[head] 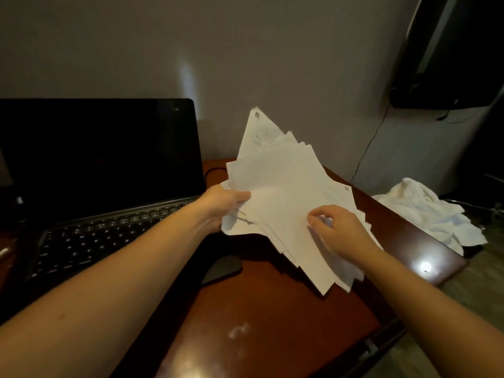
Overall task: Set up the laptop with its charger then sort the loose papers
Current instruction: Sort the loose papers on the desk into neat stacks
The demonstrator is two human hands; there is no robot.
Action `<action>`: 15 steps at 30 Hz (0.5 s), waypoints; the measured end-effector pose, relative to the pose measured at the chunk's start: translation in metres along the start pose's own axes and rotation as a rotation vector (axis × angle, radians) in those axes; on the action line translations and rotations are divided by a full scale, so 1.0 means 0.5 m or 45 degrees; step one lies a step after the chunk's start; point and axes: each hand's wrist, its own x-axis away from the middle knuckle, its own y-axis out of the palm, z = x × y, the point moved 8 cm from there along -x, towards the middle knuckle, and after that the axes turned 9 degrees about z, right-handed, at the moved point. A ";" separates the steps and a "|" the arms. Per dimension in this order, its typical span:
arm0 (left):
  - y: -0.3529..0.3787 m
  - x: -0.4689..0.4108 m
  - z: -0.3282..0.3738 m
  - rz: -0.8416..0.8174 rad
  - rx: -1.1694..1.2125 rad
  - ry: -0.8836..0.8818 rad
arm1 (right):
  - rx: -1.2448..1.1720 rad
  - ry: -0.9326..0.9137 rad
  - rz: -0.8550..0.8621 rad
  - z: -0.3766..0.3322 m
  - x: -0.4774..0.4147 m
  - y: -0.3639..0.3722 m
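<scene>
The brown desk [272,309] carries the open laptop [95,159] on its left side, screen dark. A dark cable [211,170] curls just behind the laptop; whether it is plugged in cannot be told.

The papers [278,186] are a ragged fan held above the desk's right half, corners pointing every way. The left hand [221,205] grasps their near-left edge, thumb on top and fingers beneath. The right hand [343,233] lies curled on the upper sheets, thumb and forefinger close together; whether it actually pinches a sheet I cannot tell.

The sorting step looks only begun. To do it well:
- Keep the left grip firm.
- Peel off one sheet at a time.
- Lay the piles on bare desk, away from the keyboard.
</scene>
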 end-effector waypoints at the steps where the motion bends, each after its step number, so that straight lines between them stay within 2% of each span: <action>1: -0.032 0.007 0.010 0.019 -0.039 0.026 | 0.023 -0.007 0.000 -0.014 -0.007 -0.005; 5: -0.176 0.040 0.053 0.110 -0.240 0.194 | 0.018 0.018 0.046 -0.068 -0.038 -0.029; 9: -0.338 0.082 0.060 0.103 -0.436 0.187 | -0.149 0.116 0.011 -0.142 -0.051 -0.033; 11: -0.415 0.101 0.058 0.108 -0.437 0.132 | -0.260 0.159 -0.125 -0.194 -0.044 -0.014; 15: -0.521 0.124 0.067 0.108 -0.448 0.135 | -0.534 0.155 -0.610 -0.301 0.009 0.069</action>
